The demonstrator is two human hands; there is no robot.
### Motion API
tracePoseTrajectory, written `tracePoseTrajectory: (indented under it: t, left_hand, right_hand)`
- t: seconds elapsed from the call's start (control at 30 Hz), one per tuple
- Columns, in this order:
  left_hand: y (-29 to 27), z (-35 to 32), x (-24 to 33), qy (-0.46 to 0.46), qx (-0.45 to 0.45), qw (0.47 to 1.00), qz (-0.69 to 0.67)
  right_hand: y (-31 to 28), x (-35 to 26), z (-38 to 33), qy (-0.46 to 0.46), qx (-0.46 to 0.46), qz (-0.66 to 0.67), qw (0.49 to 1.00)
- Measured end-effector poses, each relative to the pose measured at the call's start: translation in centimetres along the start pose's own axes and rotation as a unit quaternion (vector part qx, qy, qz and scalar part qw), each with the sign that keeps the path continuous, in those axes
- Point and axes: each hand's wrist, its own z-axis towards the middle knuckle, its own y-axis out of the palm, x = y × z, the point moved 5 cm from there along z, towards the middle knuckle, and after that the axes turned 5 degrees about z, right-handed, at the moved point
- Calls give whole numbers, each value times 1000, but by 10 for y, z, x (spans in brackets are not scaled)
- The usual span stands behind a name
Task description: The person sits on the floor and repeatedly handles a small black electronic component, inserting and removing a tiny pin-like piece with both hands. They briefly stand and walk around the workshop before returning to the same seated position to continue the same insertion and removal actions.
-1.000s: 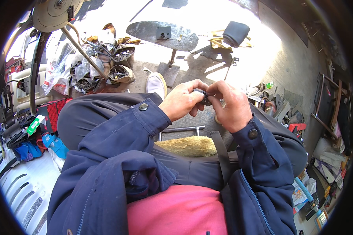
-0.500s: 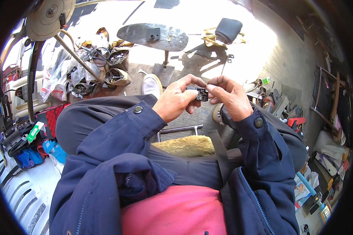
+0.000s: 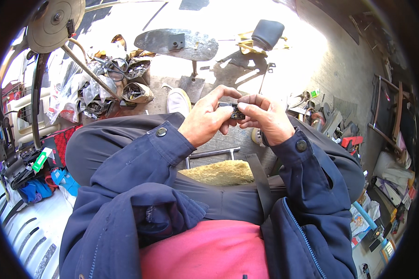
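Between my two hands, above the gap between my knees, is a small black block-shaped part (image 3: 238,114) with slots and tiny metal bits. My left hand (image 3: 204,117) pinches it from the left, thumb on its face and fingers curled behind. From the other side my right hand (image 3: 271,117) presses thumb and fingertips against its right end. Anything smaller between the right fingertips is too hidden to make out. Below the hands, a yellow foam pad (image 3: 219,172) shows between my thighs, next to a metal bar (image 3: 214,153).
Ahead stands a low stand with an oval dark top (image 3: 177,44). Opened bags of small parts (image 3: 137,93) sit at the left, under a round disc on a frame (image 3: 57,23). A dark padded block (image 3: 268,34) lies at the far right. Tools and scrap (image 3: 328,118) clutter the right side.
My right thumb and fingers have moved left, closing onto the black part's right end. The left hand keeps its pinch. The whole view has shifted slightly.
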Motion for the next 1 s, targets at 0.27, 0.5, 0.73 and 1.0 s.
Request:
tracePoseTrajectory:
  t: [0.27,0.5,0.73,1.0]
  left_hand:
    - [2,1,0,12,3,1000,-19]
    - [2,0,0,13,4,1000,-18]
    - [1,0,0,7,1,1000,-7]
    - [0,-2,5,7,11,1000,-1]
  right_hand:
    - [2,1,-1,-12,1,1,1000]
    - [2,1,-1,-23,3,1,1000]
    - [2,1,-1,-26,1,-3,1000]
    - [1,-1,-2,-41,-16,12,999]
